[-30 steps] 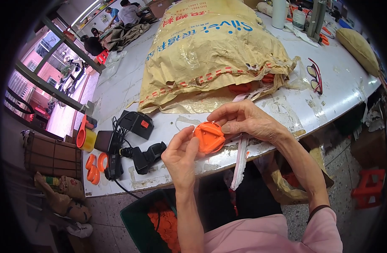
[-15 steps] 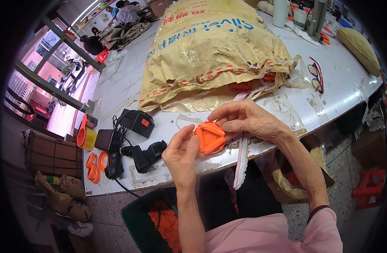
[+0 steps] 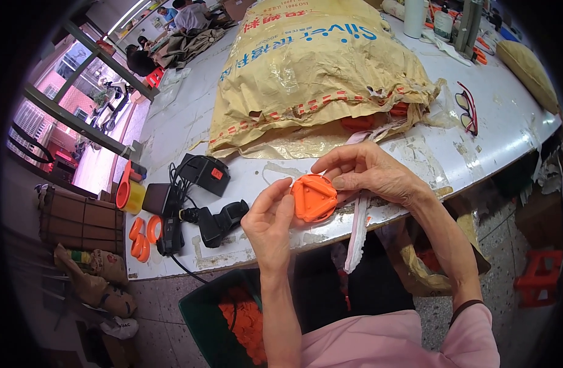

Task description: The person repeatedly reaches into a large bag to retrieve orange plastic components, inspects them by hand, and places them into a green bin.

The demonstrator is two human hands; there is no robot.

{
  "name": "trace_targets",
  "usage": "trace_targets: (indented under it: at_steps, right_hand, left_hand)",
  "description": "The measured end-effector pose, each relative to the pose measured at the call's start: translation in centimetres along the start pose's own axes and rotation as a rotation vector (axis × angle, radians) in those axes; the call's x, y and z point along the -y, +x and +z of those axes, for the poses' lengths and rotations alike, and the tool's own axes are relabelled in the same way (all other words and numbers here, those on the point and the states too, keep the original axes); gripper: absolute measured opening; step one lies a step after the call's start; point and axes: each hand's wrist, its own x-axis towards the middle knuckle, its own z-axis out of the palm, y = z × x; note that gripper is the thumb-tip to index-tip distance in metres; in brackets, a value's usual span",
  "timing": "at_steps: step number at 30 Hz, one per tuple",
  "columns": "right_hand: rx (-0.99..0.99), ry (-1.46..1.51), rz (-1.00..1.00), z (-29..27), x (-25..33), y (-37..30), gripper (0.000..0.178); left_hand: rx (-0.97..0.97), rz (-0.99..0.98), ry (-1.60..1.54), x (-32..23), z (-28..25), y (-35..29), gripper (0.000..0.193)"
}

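Observation:
Between my two hands, over the table's near edge, is a round orange plastic part [image 3: 315, 198] with a raised triangle on its face. My left hand [image 3: 270, 214] pinches its left rim between thumb and fingers. On the upper right rim, my right hand [image 3: 370, 175] grips it with the thumb in front; some of those fingertips are hidden behind the part. A long whitish strip [image 3: 357, 236] hangs over the table edge below my right hand. Just beyond my hands lies a large yellow sack [image 3: 318, 80], with orange pieces [image 3: 358, 122] showing at its torn mouth.
Left on the table are black cabled devices [image 3: 217, 222], orange rings [image 3: 154, 229] and a yellow-orange cup [image 3: 131, 195]. Red-framed glasses [image 3: 468, 109] lie to the right. Below, a green bin [image 3: 198, 313] holds orange pieces. A red stool [image 3: 537, 277] stands on the floor. People [image 3: 189, 17] sit far back.
The orange part has turned slightly in my fingers, so its triangle faces me more squarely. Both hands keep hold of it. The whole view has shifted a little.

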Motion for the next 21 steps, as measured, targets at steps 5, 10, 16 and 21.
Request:
trace_targets:
  at_steps: [5, 10, 16, 21]
  right_hand:
    - [0.005, -0.024, -0.014, -0.36, -0.31, 0.07, 0.036]
    - [0.018, -0.017, -0.023, -0.48, -0.43, 0.14, 0.037]
    - [0.001, -0.084, -0.039, -0.28, -0.34, 0.11, 0.037]
    - [-0.015, -0.106, -0.077, -0.29, -0.21, -0.2, 0.036]
  left_hand:
    - [0.007, 0.029, 0.03, 0.09, 0.11, -0.02, 0.022]
    - [0.03, -0.001, 0.037, -0.04, -0.06, -0.17, 0.025]
    - [0.038, 0.022, 0.027, 0.09, -0.13, -0.24, 0.025]
    - [0.043, 0.026, 0.02, -0.17, 0.15, -0.3, 0.025]
